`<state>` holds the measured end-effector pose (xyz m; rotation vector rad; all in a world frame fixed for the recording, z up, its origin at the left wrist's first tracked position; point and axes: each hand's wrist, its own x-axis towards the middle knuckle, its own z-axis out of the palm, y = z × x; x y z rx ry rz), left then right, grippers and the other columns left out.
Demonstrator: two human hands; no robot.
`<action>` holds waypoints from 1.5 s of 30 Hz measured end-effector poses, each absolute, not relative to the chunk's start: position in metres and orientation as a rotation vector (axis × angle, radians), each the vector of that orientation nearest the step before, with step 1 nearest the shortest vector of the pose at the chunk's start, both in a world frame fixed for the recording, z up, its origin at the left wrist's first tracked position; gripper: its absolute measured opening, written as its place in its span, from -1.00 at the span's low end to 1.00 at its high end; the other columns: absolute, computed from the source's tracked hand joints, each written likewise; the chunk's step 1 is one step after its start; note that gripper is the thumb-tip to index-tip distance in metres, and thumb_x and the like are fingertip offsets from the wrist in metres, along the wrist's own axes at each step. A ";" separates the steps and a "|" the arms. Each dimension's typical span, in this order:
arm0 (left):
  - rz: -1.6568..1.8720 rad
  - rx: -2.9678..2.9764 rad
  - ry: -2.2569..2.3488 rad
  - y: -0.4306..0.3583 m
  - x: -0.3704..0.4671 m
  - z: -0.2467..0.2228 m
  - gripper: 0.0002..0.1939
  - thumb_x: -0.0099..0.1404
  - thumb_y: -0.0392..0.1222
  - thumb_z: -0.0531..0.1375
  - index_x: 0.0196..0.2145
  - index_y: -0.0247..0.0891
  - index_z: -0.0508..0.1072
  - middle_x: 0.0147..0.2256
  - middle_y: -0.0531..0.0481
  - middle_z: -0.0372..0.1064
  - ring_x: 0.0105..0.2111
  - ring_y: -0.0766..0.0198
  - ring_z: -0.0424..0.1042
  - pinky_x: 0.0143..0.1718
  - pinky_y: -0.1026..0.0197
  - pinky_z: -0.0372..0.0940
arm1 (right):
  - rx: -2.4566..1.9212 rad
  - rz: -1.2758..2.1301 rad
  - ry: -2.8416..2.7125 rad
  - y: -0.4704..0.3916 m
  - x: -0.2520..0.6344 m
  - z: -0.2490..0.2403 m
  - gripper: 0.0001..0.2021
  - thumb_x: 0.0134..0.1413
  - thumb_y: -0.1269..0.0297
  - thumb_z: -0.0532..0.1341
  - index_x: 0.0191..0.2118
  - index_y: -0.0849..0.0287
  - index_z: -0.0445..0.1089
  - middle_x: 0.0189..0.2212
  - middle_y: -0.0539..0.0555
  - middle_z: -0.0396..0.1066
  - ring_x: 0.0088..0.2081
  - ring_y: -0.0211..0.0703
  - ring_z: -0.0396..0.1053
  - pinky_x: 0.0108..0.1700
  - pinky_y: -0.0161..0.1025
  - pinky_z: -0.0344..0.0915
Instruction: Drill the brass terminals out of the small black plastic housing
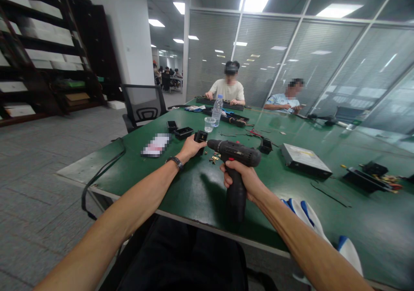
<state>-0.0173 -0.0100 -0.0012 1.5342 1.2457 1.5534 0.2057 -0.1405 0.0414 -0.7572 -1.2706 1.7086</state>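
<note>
In my right hand is a black cordless drill, its fingers wrapped round the grip and its chuck pointing left. My left hand grips a small black plastic housing on its edge above the green table. The drill's tip meets or nearly meets the housing beside my left thumb; whether they touch I cannot tell. Small brass-coloured metal pieces lie scattered just under the drill's front end. Two more black housings, one an open box and the other a smaller box, sit beyond my left hand.
Behind the housing stand a clear plastic cup and a water bottle. To the right are a metal disc drive, a black tray with wires and white-blue gloves. A phone lies left. Two people sit across the table.
</note>
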 end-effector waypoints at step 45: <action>1.570 1.510 1.256 -0.010 -0.018 -0.001 -0.59 -0.03 -0.06 0.39 -0.24 -0.33 0.50 -0.33 -0.07 0.49 -0.37 0.25 0.40 -0.25 0.21 0.31 | -0.794 1.705 -1.317 -0.144 0.206 0.046 -0.80 0.08 0.21 0.22 -0.47 0.21 0.40 -0.70 0.01 0.33 -0.66 -0.23 0.29 -0.54 -0.28 0.26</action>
